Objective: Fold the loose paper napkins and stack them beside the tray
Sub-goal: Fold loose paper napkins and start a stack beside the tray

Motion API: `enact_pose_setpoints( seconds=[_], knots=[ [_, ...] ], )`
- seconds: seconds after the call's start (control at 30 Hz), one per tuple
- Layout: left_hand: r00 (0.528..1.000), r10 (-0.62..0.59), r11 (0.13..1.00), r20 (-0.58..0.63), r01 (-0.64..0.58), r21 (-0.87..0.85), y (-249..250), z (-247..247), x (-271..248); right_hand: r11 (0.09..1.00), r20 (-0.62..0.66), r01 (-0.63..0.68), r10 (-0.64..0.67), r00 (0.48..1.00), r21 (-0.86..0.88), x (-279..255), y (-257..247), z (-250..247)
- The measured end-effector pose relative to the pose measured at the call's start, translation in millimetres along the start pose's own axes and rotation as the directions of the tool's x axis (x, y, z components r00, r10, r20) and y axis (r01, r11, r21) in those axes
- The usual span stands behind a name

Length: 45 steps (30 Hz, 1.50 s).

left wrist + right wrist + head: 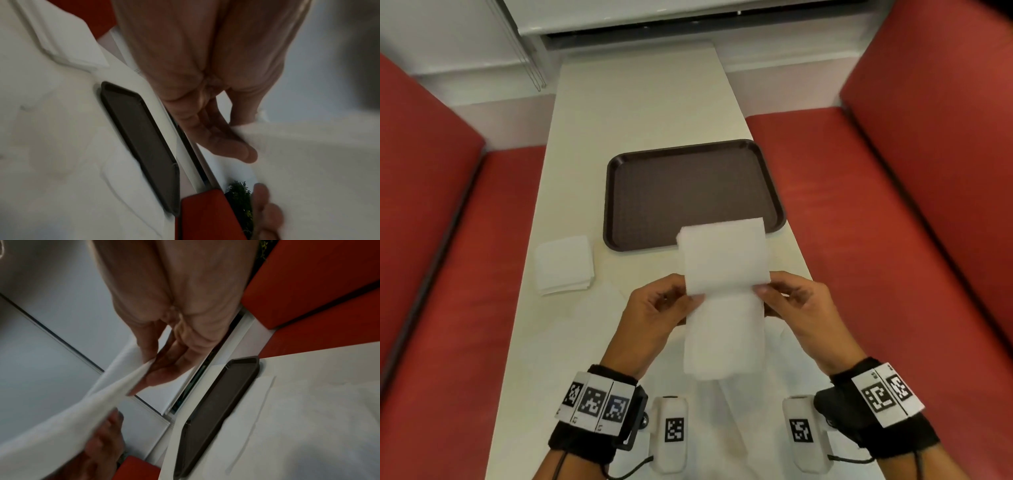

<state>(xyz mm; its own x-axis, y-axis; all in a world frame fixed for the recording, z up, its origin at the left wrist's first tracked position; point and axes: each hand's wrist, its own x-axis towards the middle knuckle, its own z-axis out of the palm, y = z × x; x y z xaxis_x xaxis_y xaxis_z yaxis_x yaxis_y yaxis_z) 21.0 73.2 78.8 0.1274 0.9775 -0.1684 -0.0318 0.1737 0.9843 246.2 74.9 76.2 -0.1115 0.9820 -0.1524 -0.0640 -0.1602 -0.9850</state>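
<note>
Above white table (pixel 640 102), long white napkin (pixel 724 260) pinched mid-length between both hands' fingers (pixel 690 297).

No readable text; only coded square markers on the wristbands (pixel 599 401).

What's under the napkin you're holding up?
The held napkin, pinched by the left hand and right hand, hangs above the table. Its top covers the tray's near edge. More white paper shows below; the surface directly beneath is hidden.
</note>
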Motion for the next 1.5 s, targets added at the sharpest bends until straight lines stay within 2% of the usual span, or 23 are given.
enact_pose_setpoints(
  seconds=[0.13,0.2,0.27,0.4,0.53,0.73,0.8,0.87,1.0,1.07,1.2,1.3,1.37,1.43,1.5],
  knots=[
    [0.998,0.028,0.999,0.055,-0.030,0.037,3.4,-35.9,-0.2,1.000,0.057,0.017,-0.016,0.998,-0.010,7.8,-2.7,24.7],
    [0.998,0.022,0.999,0.058,-0.024,0.025,6.1,-51.8,1.0,1.000,0.045,0.018,-0.018,0.999,0.012,14.0,-3.2,41.6],
    [1.000,0.002,1.000,0.028,-0.002,0.005,7.3,-68.0,3.5,0.997,0.004,0.044,-0.044,0.999,-0.060,21.2,-2.7,62.7],
    [0.989,-0.147,0.984,-0.031,0.143,-0.104,5.8,-102.2,5.5,0.993,-0.049,0.052,-0.058,0.997,-0.102,38.0,3.6,104.5],
    [0.978,-0.206,0.971,-0.041,0.210,0.113,-8.8,-137.4,5.0,0.993,-0.068,0.025,-0.033,0.997,-0.118,56.1,11.9,141.6],
    [0.951,-0.212,0.959,-0.226,0.247,0.139,-19.1,-210.0,34.3,0.991,-0.104,-0.011,-0.003,0.995,-0.130,80.4,22.7,177.7],
    [0.939,-0.206,0.947,-0.274,0.262,0.187,-23.1,-239.6,53.2,0.990,-0.117,-0.028,0.012,0.993,-0.141,85.6,26.6,178.1],
    [0.936,-0.192,0.909,-0.296,0.283,0.306,-28.0,-264.6,71.8,0.984,-0.137,-0.050,0.026,0.990,-0.171,88.7,31.4,173.4],
    [0.912,-0.166,0.750,-0.375,0.363,0.553,-36.5,-286.4,95.2,0.960,-0.196,-0.110,0.060,0.979,-0.257,91.5,46.4,155.2],
    [0.900,-0.143,0.679,-0.411,0.391,0.621,-40.6,-287.1,99.9,0.941,-0.216,-0.141,0.076,0.973,-0.306,91.8,54.9,142.9],
    [0.864,-0.160,0.622,-0.478,0.464,0.631,-45.9,-277.4,102.7,0.901,-0.247,-0.178,0.082,0.966,-0.396,92.4,65.3,116.8],
    [0.837,-0.147,0.655,-0.526,0.481,0.583,-47.4,-269.9,101.3,0.891,-0.281,-0.187,0.071,0.957,-0.414,91.8,65.3,100.5],
    [0.824,-0.170,0.642,-0.540,0.509,0.574,-48.1,-266.8,100.4,0.890,-0.309,-0.198,0.069,0.949,-0.410,88.9,63.1,89.1],
    [0.808,-0.199,0.563,-0.554,0.557,0.611,-47.9,-265.2,98.9,0.870,-0.345,-0.215,0.056,0.937,-0.444,83.9,60.8,73.9],
    [0.792,-0.162,0.436,-0.589,0.592,0.677,-40.5,-260.2,93.8,0.783,-0.385,-0.259,0.027,0.922,-0.566,77.3,61.0,52.4]
  ],
)
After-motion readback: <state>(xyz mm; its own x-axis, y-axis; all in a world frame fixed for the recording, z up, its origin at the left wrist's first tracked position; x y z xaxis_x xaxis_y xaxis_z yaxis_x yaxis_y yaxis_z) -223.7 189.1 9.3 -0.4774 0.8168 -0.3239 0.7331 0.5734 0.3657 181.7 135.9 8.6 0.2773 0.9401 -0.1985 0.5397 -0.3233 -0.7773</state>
